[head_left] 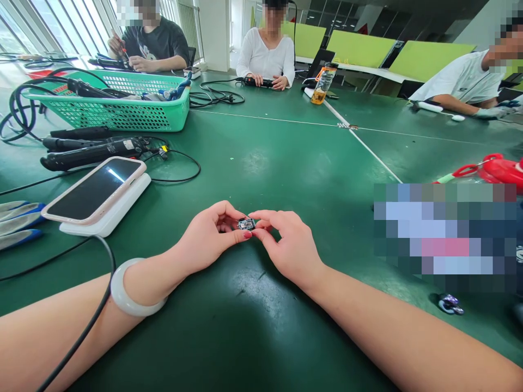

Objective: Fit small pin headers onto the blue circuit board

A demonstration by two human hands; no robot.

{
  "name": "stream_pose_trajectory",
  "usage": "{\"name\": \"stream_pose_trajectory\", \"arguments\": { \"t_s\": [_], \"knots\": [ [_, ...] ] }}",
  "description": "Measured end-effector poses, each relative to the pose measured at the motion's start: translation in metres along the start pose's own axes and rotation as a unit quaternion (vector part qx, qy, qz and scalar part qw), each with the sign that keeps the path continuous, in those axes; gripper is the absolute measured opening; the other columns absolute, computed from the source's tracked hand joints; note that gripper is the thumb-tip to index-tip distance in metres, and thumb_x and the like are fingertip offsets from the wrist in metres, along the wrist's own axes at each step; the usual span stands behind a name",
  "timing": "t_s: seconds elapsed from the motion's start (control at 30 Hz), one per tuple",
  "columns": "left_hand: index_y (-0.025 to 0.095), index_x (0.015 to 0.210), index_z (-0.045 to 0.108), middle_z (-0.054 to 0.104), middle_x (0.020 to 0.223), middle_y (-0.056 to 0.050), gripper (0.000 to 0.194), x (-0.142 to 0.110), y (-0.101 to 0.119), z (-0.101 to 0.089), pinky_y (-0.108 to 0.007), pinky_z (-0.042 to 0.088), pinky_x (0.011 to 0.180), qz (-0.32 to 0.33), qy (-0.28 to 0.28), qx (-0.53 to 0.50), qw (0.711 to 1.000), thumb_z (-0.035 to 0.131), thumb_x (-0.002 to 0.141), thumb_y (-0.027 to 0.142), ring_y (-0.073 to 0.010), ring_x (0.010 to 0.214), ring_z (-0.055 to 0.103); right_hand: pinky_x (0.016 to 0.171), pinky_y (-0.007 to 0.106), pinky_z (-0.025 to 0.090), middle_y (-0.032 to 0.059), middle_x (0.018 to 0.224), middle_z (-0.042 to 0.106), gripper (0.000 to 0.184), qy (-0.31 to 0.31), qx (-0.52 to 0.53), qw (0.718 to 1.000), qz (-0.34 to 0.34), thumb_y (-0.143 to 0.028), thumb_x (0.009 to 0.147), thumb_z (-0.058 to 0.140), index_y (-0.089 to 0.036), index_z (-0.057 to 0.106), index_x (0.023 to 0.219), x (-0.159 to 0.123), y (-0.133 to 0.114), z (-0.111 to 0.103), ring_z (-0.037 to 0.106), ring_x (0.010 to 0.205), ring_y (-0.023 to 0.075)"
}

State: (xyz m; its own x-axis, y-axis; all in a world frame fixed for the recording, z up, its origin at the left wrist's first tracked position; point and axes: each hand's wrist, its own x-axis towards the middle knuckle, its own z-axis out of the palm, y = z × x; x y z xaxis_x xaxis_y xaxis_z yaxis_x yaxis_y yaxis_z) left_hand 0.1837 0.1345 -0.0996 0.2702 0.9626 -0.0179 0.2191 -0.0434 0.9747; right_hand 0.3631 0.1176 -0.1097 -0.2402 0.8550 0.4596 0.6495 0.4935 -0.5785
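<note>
Between my fingertips is a small circuit board (246, 224), dark with silvery parts on its face. My left hand (212, 234) pinches it from the left, thumb in front and fingers curled behind. From the right, my right hand (288, 239) closes thumb and forefinger on its other edge. Both hands are just above the green table (253, 337), near its middle. A pale bangle (131, 287) circles my left wrist. The board's underside is hidden by my fingers.
At left are a phone (96, 188) on a white box (122, 209), gloves (20, 220), black curling-iron-like tools (98, 152) and a green basket (122, 111). A black cable (98, 310) crosses my left forearm. A bottle (324, 84) stands far back; several people sit around.
</note>
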Motion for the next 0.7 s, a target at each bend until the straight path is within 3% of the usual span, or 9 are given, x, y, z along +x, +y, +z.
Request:
{"name": "stream_pose_trajectory", "arguments": {
  "t_s": [0.33, 0.7],
  "knots": [
    [0.017, 0.082, 0.057, 0.070, 0.091, -0.005, 0.028, -0.002, 0.007, 0.000, -0.032, 0.053, 0.080, 0.008, -0.015, -0.066, 0.998, 0.076, 0.069, 0.034, -0.0168, 0.083, 0.065, 0.079, 0.029, 0.044, -0.0014, 0.080, 0.069, 0.019, 0.011, -0.001, 1.000, -0.024, -0.031, 0.090, 0.059, -0.025, 0.065, 0.107, -0.001, 0.000, -0.002, 0.061, 0.078, 0.0149],
    [0.019, 0.101, 0.069, 0.072, 0.099, -0.007, 0.027, -0.008, 0.010, 0.001, -0.033, 0.054, 0.084, -0.029, -0.111, -0.079, 0.990, 0.067, 0.079, 0.034, -0.0209, 0.090, 0.068, 0.075, 0.029, 0.039, -0.0013, 0.066, 0.062, 0.033, -0.025, -0.034, 0.995, -0.093, -0.044, 0.094, 0.050, -0.023, 0.063, 0.116, -0.003, -0.007, -0.004, 0.056, 0.064, 0.0123]
  ]
}}
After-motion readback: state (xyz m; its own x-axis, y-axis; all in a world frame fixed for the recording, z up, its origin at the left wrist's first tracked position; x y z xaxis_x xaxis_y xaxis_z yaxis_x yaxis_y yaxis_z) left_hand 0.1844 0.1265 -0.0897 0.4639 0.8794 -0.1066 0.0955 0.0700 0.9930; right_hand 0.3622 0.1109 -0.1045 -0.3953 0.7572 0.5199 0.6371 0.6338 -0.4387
